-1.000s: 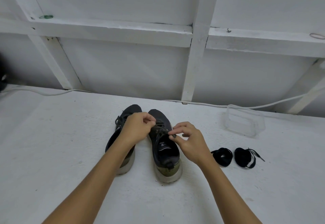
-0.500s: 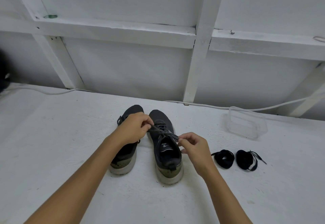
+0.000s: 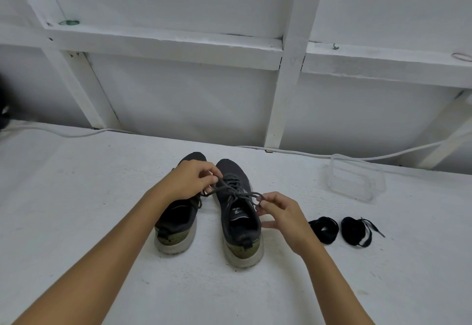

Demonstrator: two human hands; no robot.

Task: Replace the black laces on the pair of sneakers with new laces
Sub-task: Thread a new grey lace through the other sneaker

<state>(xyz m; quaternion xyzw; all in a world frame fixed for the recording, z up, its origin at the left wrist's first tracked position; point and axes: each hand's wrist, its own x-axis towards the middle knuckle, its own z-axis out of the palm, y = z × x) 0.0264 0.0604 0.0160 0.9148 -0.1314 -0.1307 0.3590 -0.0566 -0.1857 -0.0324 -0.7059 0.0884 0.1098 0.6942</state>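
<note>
Hands (image 3: 194, 180) (image 3: 283, 218) pinching lace ends (image 3: 237, 192) over right sneaker (image 3: 238, 212), bare floor (image 3: 76, 209) leftward

Both hands (image 3: 190, 180) (image 3: 283, 216) pinch the right sneaker's (image 3: 237, 212) lace (image 3: 231, 192).

Two dark sneakers with pale soles stand side by side, toes away: the left sneaker (image 3: 178, 220) and the right sneaker (image 3: 238, 212). The right one's dark lace (image 3: 231, 192) is stretched out sideways, apparently untied. Two coiled black laces (image 3: 323, 229) (image 3: 356, 231) lie well to the right.
</note>
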